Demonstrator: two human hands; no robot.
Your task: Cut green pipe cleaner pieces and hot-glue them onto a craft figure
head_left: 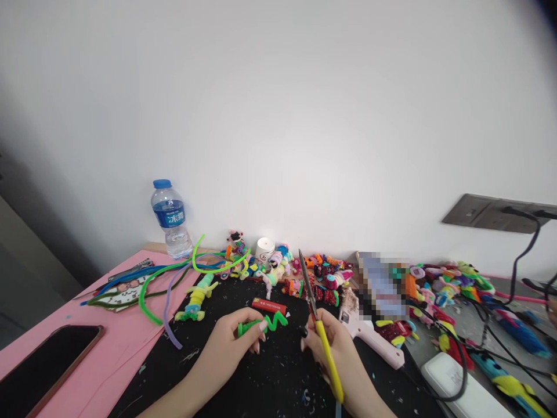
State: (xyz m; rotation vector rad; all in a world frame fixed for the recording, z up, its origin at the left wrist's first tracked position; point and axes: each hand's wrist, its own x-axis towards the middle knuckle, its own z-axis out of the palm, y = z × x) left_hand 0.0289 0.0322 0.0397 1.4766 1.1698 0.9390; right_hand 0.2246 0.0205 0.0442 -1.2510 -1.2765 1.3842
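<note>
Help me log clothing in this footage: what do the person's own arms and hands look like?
The left hand and right hand are ungloved, and the forearms are bare as far as they show, with no sleeves, watch or bracelet in view. Dark spots show at the right fingertips; I cannot tell whether they are nail polish.

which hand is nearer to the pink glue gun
Right. The right hand, holding yellow-handled scissors, is just left of the pink glue gun; the left hand, holding a green pipe cleaner, is farther to its left.
</note>
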